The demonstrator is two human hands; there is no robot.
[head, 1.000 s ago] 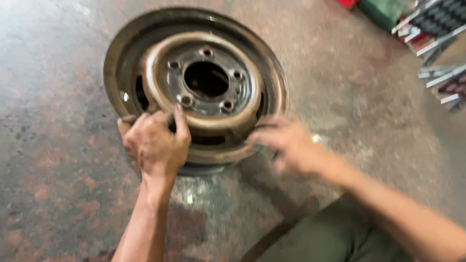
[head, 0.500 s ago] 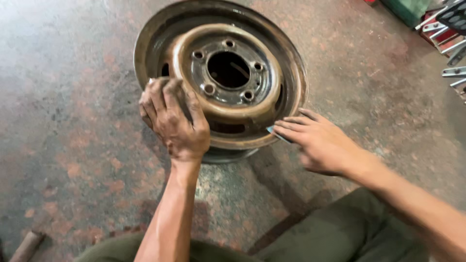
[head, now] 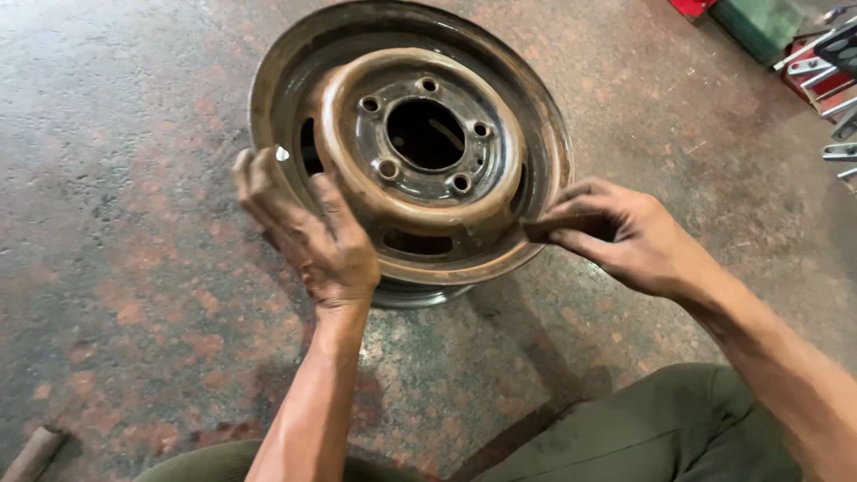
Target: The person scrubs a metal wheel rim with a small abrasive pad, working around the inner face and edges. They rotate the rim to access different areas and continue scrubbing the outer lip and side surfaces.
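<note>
**Rusty rim on the workshop floor**

I am kneeling over a rusty steel wheel rim lying flat on the mottled concrete floor. My left hand is resting on its near left edge, fingers pressed together along the lip. My right hand is pinching a small dark block against the rim's right edge.

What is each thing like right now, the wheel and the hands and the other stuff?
Steel wheel rim: rusty, lying flat on the floor.
Left hand: dirty, fingers resting on the rim's left edge.
Right hand: gripping a small dark folded piece against the rim's right edge.
Concrete floor: stained, worn.
Metal tools: lying at the top right.
</note>
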